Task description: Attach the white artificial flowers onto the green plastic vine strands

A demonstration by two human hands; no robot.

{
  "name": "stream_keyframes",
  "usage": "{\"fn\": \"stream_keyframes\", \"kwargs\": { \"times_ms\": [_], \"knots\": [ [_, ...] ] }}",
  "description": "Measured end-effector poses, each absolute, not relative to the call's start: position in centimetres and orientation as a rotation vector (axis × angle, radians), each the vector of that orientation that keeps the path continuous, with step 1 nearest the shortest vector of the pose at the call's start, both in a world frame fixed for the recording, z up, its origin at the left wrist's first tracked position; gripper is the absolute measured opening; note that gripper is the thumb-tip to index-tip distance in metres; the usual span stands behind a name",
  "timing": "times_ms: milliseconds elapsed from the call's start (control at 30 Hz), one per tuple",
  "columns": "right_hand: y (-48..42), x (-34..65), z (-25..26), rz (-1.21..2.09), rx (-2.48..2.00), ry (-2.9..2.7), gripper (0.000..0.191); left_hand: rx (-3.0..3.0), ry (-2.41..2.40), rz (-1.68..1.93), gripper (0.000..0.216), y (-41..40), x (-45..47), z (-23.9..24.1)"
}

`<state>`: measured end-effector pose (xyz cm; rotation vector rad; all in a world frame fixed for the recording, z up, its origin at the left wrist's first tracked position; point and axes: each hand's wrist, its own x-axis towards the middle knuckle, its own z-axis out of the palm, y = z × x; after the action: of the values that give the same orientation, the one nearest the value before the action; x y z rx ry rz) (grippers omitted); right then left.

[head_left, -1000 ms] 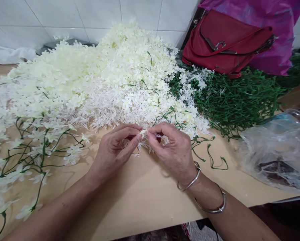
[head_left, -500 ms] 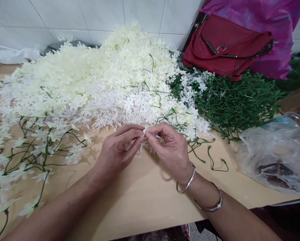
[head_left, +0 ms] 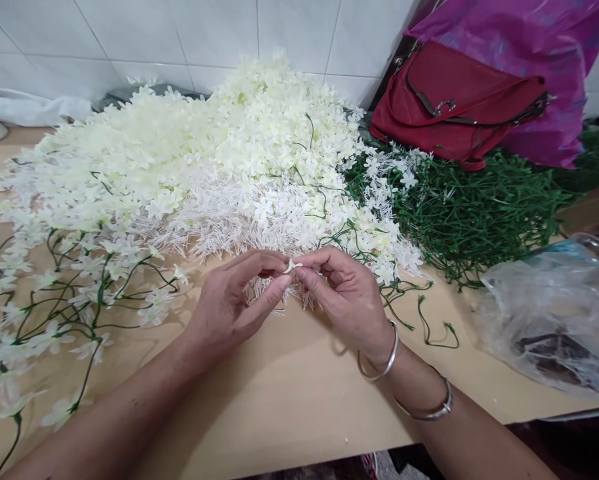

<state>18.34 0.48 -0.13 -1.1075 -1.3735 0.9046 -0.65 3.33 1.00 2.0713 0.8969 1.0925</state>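
Observation:
Between my two hands, just in front of the pile, is a small white artificial flower (head_left: 293,265), seen partly from the side. The thumb and fingertips of my left hand (head_left: 239,293) pinch it from the left. From the right, the thumb and index finger of my right hand (head_left: 342,287) pinch the same flower. Behind the hands rises a large heap of cream-white artificial flowers (head_left: 204,133). Along its front edge lie thin white stamen pieces (head_left: 229,220). Flowers on dark green stems (head_left: 99,287) spread over the table at left.
Green plastic stems (head_left: 479,207) are piled at right, below a red handbag (head_left: 459,100) and a purple bag (head_left: 554,80). A clear plastic bag (head_left: 554,313) lies at the table's right. A loose green stem (head_left: 437,343) rests on the tabletop (head_left: 289,400). A tiled wall (head_left: 214,33) stands behind.
The flower between my fingertips now shows its petals more spread out. My left thumb has shifted slightly. The whole view has moved a little, with the hands staying in front of the heap.

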Motion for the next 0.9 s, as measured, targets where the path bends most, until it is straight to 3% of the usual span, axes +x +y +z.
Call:
{"fn": "stream_keyframes", "kwargs": {
  "times_ms": [133,367,733,833,900],
  "knots": [
    [0.43,18.41,-0.16,1.048,-1.048,-1.310,0.003,1.691,1.011,1.050,0.020,3.26,-0.66,0.69],
    [0.07,17.99,-0.35,1.054,-0.989,-1.308,0.006,1.231,0.750,0.915,0.008,3.81,-0.31,0.60],
    [0.65,17.68,0.53,1.390,-0.919,-1.103,0.030,1.281,0.619,1.058,0.004,3.61,-0.14,0.61],
    [0.74,18.05,0.26,1.299,-0.985,-1.178,0.028,1.330,0.776,1.105,0.008,3.67,-0.50,0.82],
    [0.72,18.46,0.24,1.065,-1.070,-1.291,0.026,1.348,0.877,1.122,0.011,3.77,-0.83,1.02]
  ]
}}
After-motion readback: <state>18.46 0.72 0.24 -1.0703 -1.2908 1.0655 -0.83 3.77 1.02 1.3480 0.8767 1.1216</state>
